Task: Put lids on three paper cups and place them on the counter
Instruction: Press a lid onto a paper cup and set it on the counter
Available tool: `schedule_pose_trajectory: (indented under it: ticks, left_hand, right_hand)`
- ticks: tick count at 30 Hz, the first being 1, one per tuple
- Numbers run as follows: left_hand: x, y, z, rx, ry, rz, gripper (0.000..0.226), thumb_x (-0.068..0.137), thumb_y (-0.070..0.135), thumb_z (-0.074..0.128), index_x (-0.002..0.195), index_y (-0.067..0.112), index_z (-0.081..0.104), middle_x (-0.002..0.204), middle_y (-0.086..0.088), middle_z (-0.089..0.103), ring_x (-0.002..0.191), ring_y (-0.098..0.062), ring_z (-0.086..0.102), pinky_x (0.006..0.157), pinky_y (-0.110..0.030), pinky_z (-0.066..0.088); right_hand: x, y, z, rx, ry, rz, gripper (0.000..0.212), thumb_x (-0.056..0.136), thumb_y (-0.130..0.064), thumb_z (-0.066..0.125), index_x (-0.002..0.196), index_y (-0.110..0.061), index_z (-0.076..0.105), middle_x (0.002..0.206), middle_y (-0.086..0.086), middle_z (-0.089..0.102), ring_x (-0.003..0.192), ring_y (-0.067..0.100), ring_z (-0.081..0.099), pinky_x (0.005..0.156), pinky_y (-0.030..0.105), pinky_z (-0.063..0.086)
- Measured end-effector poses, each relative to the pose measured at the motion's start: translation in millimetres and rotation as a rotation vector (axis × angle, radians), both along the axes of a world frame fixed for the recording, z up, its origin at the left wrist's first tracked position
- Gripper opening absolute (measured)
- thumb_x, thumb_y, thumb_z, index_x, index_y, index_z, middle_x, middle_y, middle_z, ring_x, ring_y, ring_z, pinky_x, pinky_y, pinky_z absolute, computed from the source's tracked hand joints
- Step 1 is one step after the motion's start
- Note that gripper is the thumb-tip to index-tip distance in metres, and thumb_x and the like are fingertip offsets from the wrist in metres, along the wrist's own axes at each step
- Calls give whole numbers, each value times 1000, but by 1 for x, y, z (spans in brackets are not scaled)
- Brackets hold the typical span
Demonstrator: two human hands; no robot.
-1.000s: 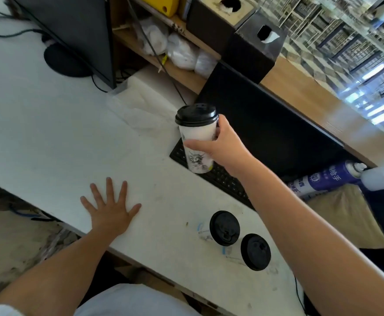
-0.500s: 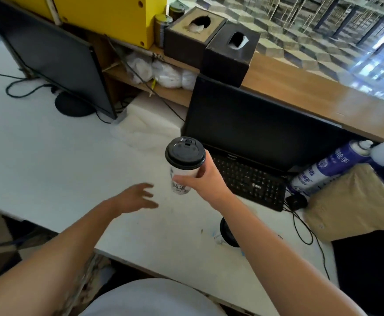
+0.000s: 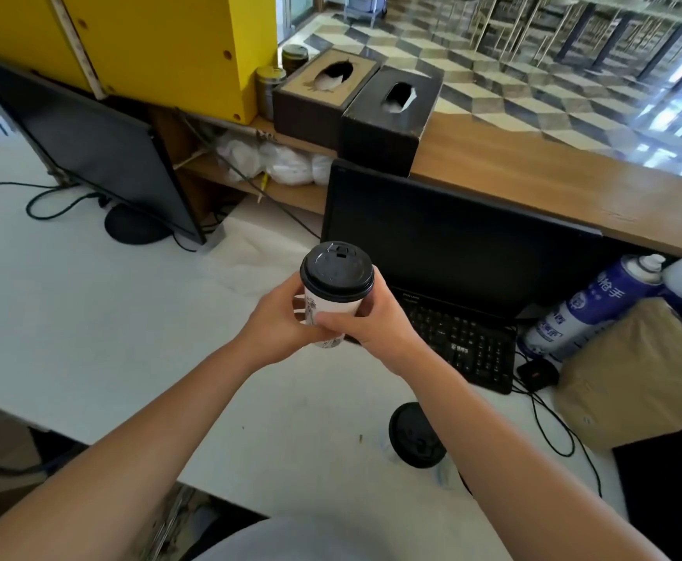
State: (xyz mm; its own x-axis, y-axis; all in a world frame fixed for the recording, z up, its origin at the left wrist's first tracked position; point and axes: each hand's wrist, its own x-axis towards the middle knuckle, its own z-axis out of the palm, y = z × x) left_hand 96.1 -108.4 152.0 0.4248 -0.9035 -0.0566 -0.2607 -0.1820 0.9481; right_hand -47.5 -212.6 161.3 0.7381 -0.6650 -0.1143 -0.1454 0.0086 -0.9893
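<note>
We hold the lidded paper cup (image 3: 333,307) upright in the air above the white bench (image 3: 88,317), left hand (image 3: 278,323) wrapped round its wall from the left, right hand (image 3: 365,323) clasping it from the right, thumb across the front. We judge it light and thin-walled, easily crushed, so grip mid-wall, below the black lid (image 3: 336,270). Another lidded cup (image 3: 414,437) stands on the bench near the right forearm; the wooden counter (image 3: 533,176) runs behind the monitor (image 3: 452,244).
</note>
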Motion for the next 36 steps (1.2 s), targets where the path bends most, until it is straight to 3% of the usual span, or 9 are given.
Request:
schedule_pose_trajectory:
  ticks: [4, 9, 13, 18, 24, 30, 36]
  left_hand:
    - [1, -25, 34, -42, -60, -45, 75, 70, 18, 90, 133, 36, 54, 120, 18, 64, 108, -7, 62, 79, -22, 57]
    - [4, -75, 78, -131, -148, -91, 69, 68, 24, 91, 127, 32, 57, 115, 14, 69, 100, -4, 67, 80, -27, 59]
    - [-1, -123, 107, -216, -192, -110, 69, 66, 33, 90, 127, 28, 57, 116, 12, 69, 104, -4, 67, 86, -29, 56]
    - [-5, -185, 131, -277, -215, -139, 77, 60, 43, 90, 128, 28, 56, 120, 6, 70, 108, -12, 69, 92, -43, 59]
    - [-13, -244, 143, -280, -221, -102, 70, 63, 39, 91, 122, 23, 57, 110, 7, 69, 100, -9, 67, 89, -37, 59]
    - [-15, -285, 138, -223, -250, -107, 68, 64, 36, 92, 120, 24, 55, 111, 6, 68, 102, -14, 66, 92, -38, 57]
    - [-22, -302, 130, -177, -264, -97, 63, 68, 30, 90, 120, 25, 54, 111, 8, 66, 104, -14, 64, 84, -26, 52]
  right_hand:
    - [-2, -23, 32, -110, -11, -26, 80, 71, -12, 92, 137, -26, 51, 125, -8, 69, 116, 5, 66, 94, 26, 58]
    - [-7, -67, 78, -169, -50, -91, 91, 58, -31, 95, 139, -30, 54, 128, -8, 70, 119, 13, 67, 97, 41, 59]
    - [-19, -108, 112, -199, -92, -125, 81, 70, -15, 93, 139, -28, 54, 130, -3, 67, 119, 18, 67, 97, 44, 59]
    - [-29, -156, 144, -249, -117, -180, 72, 73, -6, 90, 134, -24, 57, 126, -3, 69, 111, 15, 71, 93, 42, 61]
    - [-31, -210, 155, -316, -54, -262, 69, 74, -21, 91, 135, -21, 58, 123, 0, 72, 107, 18, 73, 92, 46, 62]
    - [-33, -241, 146, -299, -34, -282, 64, 79, -19, 88, 135, -22, 58, 119, -7, 72, 105, 12, 73, 94, 42, 61]
    - [-33, -259, 131, -308, -15, -316, 68, 77, -24, 89, 138, -24, 58, 130, -4, 68, 110, 14, 70, 96, 41, 59]
